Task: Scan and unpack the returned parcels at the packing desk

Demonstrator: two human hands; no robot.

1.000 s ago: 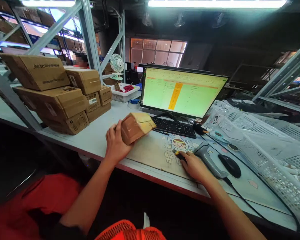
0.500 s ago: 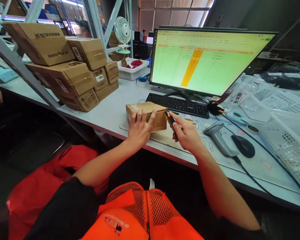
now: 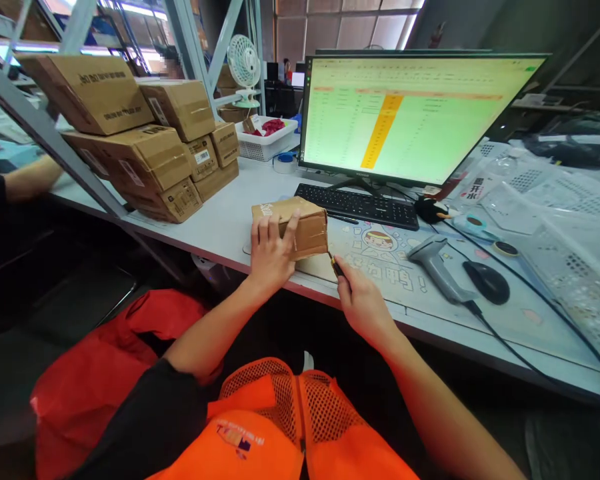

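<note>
A small taped cardboard box (image 3: 307, 225) stands tilted on the desk mat (image 3: 380, 267) near the table's front edge. My left hand (image 3: 269, 250) grips the box's near side, fingers wrapped over its top. Just to the right, my right hand (image 3: 359, 300) is closed on a small black and yellow cutter (image 3: 335, 265), whose tip touches the box's lower right corner.
A stack of cardboard boxes (image 3: 140, 147) sits at the left by a metal rack post. A monitor (image 3: 415, 117) and keyboard (image 3: 360, 203) stand behind the box; a barcode scanner (image 3: 437, 267), mouse (image 3: 487, 281) and cable lie to the right. Another person's arm (image 3: 27, 180) shows at far left.
My right hand picked the cutter up from the mat, brought it to the box's upper right edge, then drew it down to the lower right corner. My left hand kept hold of the box.
</note>
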